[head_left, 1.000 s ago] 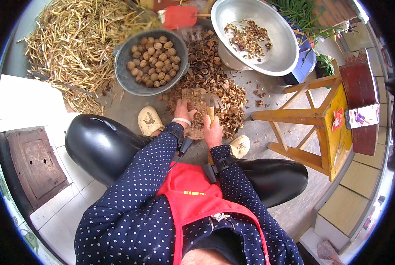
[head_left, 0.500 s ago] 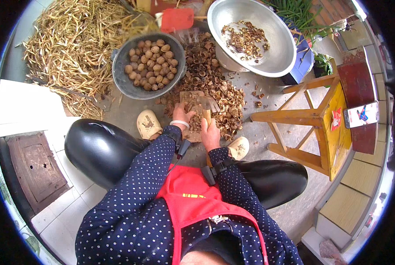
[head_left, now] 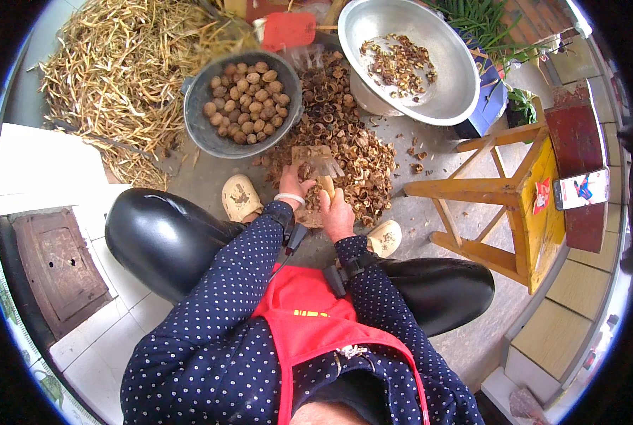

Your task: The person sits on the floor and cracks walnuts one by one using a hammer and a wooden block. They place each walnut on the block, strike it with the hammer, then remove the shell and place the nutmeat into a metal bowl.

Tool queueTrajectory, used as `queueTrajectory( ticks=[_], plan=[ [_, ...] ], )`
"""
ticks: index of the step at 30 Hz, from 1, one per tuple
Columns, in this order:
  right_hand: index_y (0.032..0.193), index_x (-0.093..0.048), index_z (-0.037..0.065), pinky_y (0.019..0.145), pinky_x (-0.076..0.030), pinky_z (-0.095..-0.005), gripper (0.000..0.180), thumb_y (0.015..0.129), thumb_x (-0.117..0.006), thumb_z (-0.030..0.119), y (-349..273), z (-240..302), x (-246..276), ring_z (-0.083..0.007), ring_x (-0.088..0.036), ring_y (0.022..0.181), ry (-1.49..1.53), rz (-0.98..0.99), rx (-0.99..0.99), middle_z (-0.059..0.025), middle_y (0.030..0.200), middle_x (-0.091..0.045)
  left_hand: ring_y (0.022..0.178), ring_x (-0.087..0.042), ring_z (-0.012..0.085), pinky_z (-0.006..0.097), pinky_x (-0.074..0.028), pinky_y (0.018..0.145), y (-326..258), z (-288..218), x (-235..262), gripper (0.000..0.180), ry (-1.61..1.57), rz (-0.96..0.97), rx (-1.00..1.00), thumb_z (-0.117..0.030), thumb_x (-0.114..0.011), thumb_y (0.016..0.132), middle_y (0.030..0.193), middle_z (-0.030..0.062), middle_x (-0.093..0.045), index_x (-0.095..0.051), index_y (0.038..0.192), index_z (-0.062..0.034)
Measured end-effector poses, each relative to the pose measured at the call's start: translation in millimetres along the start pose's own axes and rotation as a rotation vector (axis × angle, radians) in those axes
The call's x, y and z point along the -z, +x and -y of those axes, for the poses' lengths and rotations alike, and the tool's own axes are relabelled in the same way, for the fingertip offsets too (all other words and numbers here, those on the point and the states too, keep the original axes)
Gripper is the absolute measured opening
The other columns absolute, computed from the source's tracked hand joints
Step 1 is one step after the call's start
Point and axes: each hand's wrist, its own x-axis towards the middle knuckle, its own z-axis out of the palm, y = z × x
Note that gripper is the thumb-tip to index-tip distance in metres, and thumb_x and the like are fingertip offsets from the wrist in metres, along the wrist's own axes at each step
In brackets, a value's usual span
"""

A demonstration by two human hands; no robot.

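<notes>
The metal basin (head_left: pixel 433 46) and dark bucket (head_left: pixel 242 153) stand ahead, likely for easy reach. The wooden block (head_left: pixel 313 214) lies between my feet (head_left: pixel 240 197), perhaps as firm backing. My right hand (head_left: pixel 338 215) wraps its fingers round the hammer (head_left: pixel 327 185); my left hand (head_left: pixel 295 185) bends over the block, its pinch unclear. Walnuts (head_left: pixel 262 95) sit corralled in the bucket.

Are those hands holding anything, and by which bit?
The right hand holds a hammer by its wooden handle. Whether the left hand holds anything can't be told; its fingertips show too small.
</notes>
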Motion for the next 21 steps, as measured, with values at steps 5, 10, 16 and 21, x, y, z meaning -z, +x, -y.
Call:
queueTrajectory(
  ticks=[5,10,16,21],
  plan=[
    [0.093,-0.047,0.007,0.057,-0.044,-0.0554,0.037,0.091,-0.048,0.044,-2.9,-6.8,1.6,-0.0472,-0.058,0.067,-0.009,-0.033,-0.027,-0.026,0.067,-0.06,0.1,-0.055,0.0364,0.041,-0.047,0.085,0.8,0.3,0.9,0.051,0.147,0.029,-0.164,-0.008,-0.076,0.069,0.116,0.0192,-0.047,-0.057,0.116,-0.0096],
    [0.091,-0.048,0.006,0.057,-0.044,-0.0557,0.038,0.091,-0.049,0.044,-4.1,-10.3,0.1,-0.0477,-0.058,0.066,-0.005,-0.051,-0.024,-0.0265,0.067,-0.059,0.102,-0.055,0.0364,0.041,-0.048,0.084,-1.2,-10.8,8.1,0.056,0.319,0.076,-0.114,-0.014,-0.074,0.072,0.118,0.0171,-0.045,-0.052,0.124,-0.0154],
    [0.09,-0.048,0.006,0.058,-0.044,-0.056,0.039,0.091,-0.047,0.045,-2.5,-12.9,2.1,-0.0475,-0.058,0.069,-0.007,-0.074,-0.045,-0.0275,0.07,-0.06,0.1,-0.057,0.0337,0.043,-0.049,0.08,-5.5,-24.3,8.7,0.047,0.528,0.136,-0.199,-0.023,-0.069,0.078,0.118,0.0147,-0.046,-0.053,0.123,-0.0227],
    [0.091,-0.048,0.005,0.06,-0.045,-0.0552,0.04,0.091,-0.047,0.045,-2.5,-12.2,3.6,-0.0469,-0.059,0.069,-0.016,-0.069,-0.05,-0.027,0.069,-0.06,0.098,-0.057,0.0337,0.042,-0.049,0.079,0.1,-20.2,3.9,0.043,0.511,0.136,-0.244,-0.026,-0.069,0.078,0.115,0.0135,-0.05,-0.057,0.119,-0.0209]
  ],
)
